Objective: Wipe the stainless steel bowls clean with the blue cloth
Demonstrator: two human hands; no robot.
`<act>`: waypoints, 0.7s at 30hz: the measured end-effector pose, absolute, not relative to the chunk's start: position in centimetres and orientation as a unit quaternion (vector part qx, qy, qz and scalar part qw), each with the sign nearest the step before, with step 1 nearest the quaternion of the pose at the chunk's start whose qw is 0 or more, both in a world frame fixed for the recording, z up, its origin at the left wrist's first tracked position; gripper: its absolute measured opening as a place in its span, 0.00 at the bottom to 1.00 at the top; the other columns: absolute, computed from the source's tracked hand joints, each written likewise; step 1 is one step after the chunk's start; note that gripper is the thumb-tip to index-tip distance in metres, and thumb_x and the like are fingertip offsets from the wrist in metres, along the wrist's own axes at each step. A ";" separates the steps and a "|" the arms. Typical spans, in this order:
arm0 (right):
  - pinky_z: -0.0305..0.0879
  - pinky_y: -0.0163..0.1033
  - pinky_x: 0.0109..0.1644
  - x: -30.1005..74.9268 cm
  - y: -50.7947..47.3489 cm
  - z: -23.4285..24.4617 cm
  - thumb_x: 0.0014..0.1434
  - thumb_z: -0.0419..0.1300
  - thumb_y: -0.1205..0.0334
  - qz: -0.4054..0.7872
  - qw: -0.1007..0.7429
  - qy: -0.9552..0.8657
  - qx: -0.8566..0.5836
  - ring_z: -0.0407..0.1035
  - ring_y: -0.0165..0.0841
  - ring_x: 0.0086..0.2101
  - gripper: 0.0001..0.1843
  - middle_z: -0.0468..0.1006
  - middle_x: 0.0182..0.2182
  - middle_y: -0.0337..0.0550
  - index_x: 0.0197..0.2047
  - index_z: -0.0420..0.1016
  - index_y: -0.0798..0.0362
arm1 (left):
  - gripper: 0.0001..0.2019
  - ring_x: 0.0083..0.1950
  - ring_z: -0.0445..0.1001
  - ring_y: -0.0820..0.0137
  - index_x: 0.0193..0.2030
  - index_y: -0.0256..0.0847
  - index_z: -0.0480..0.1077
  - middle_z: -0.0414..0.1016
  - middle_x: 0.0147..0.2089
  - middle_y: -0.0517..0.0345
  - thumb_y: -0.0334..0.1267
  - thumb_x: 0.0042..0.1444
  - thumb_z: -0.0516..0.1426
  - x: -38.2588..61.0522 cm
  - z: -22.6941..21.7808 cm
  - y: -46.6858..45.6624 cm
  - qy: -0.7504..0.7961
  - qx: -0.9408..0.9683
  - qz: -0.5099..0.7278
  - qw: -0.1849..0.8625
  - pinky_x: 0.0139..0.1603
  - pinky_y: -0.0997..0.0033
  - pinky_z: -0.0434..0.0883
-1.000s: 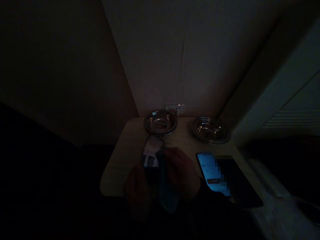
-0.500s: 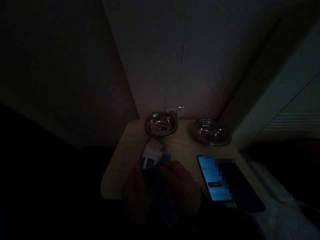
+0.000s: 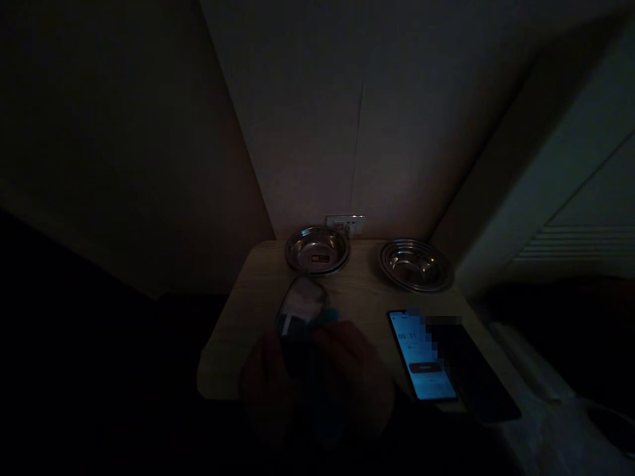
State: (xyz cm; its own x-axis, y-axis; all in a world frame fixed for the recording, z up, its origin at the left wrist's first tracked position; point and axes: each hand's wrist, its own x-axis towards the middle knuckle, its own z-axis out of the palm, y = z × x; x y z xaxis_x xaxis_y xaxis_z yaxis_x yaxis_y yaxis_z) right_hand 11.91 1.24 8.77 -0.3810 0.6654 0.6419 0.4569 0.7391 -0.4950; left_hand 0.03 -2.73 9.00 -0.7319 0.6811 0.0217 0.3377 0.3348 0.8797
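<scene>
Pinching a soft blue cloth (image 3: 328, 316) between the bent fingers of my right hand (image 3: 354, 370), I have it at the right edge of a shiny, mirror-like piece with a rounded far end (image 3: 303, 294). That piece is between my 2 hands, at the near left of the pale wood-grain tabletop (image 3: 238, 330). My left hand (image 3: 265, 380) curls at its near left edge; too dark to tell how tightly those fingers close. Far left and far right sit 2 stacks of round silver metal bowls (image 3: 415, 264). Near right, a lit blue-screened phone (image 3: 430, 385) lies beside a dark flat slab (image 3: 489, 380).
</scene>
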 end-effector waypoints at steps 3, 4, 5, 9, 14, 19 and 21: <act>0.71 0.39 0.36 11.8 1.3 8.5 0.59 0.50 0.71 0.123 0.449 -0.821 -0.330 0.69 0.36 0.36 0.14 0.75 0.36 0.49 0.45 0.72 0.55 | 0.18 0.23 0.66 0.72 0.21 0.41 0.65 0.69 0.20 0.57 0.47 0.56 0.45 0.0 9.2 -2.6 0.798 0.311 0.486 0.173 0.24 0.73 0.62; 0.71 0.40 0.37 11.8 1.4 8.4 0.58 0.50 0.72 0.127 0.453 -0.816 -0.335 0.69 0.36 0.37 0.15 0.75 0.37 0.50 0.45 0.72 0.55 | 0.18 0.22 0.65 0.72 0.21 0.41 0.65 0.68 0.19 0.58 0.46 0.55 0.46 0.0 9.2 -2.6 0.801 0.304 0.488 0.167 0.23 0.73 0.62; 0.71 0.40 0.38 11.9 1.4 8.4 0.58 0.49 0.72 0.130 0.456 -0.811 -0.343 0.69 0.36 0.37 0.15 0.74 0.38 0.51 0.46 0.72 0.56 | 0.17 0.22 0.65 0.72 0.21 0.41 0.65 0.68 0.19 0.58 0.46 0.55 0.46 0.0 9.2 -2.6 0.803 0.299 0.490 0.162 0.23 0.74 0.62; 0.71 0.39 0.36 11.9 1.3 8.6 0.59 0.50 0.71 0.121 0.438 -0.830 -0.323 0.69 0.36 0.37 0.15 0.75 0.37 0.50 0.47 0.71 0.54 | 0.17 0.22 0.65 0.72 0.21 0.41 0.65 0.68 0.19 0.58 0.46 0.54 0.46 -0.1 9.3 -2.7 0.804 0.307 0.479 0.172 0.22 0.74 0.61; 0.71 0.40 0.39 11.8 1.7 8.6 0.59 0.50 0.71 0.151 0.459 -0.807 -0.339 0.70 0.36 0.37 0.15 0.75 0.38 0.50 0.46 0.72 0.54 | 0.17 0.22 0.64 0.72 0.20 0.41 0.64 0.68 0.18 0.57 0.45 0.54 0.46 -0.1 9.6 -2.4 0.805 0.308 0.482 0.157 0.22 0.74 0.61; 0.71 0.38 0.36 12.1 1.0 8.3 0.59 0.50 0.71 0.148 0.449 -0.819 -0.324 0.70 0.35 0.37 0.16 0.75 0.37 0.48 0.47 0.71 0.52 | 0.19 0.22 0.65 0.72 0.21 0.41 0.66 0.69 0.19 0.57 0.49 0.53 0.45 -0.3 9.3 -2.5 0.812 0.299 0.473 0.169 0.22 0.73 0.61; 0.71 0.39 0.38 12.1 1.1 8.4 0.58 0.50 0.72 0.142 0.452 -0.817 -0.329 0.70 0.35 0.37 0.15 0.75 0.38 0.48 0.46 0.71 0.52 | 0.20 0.22 0.64 0.72 0.20 0.41 0.65 0.68 0.18 0.57 0.51 0.54 0.45 -0.3 9.1 -2.7 0.805 0.304 0.481 0.167 0.22 0.73 0.61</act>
State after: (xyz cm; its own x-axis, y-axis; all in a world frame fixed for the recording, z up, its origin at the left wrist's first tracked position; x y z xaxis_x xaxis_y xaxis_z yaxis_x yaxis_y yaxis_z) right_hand 12.12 1.08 8.39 -0.3737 0.6661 0.6455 0.4093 0.7429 -0.5297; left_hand -0.31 -2.69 9.07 -0.7587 0.6510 0.0234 0.3296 0.3526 0.8758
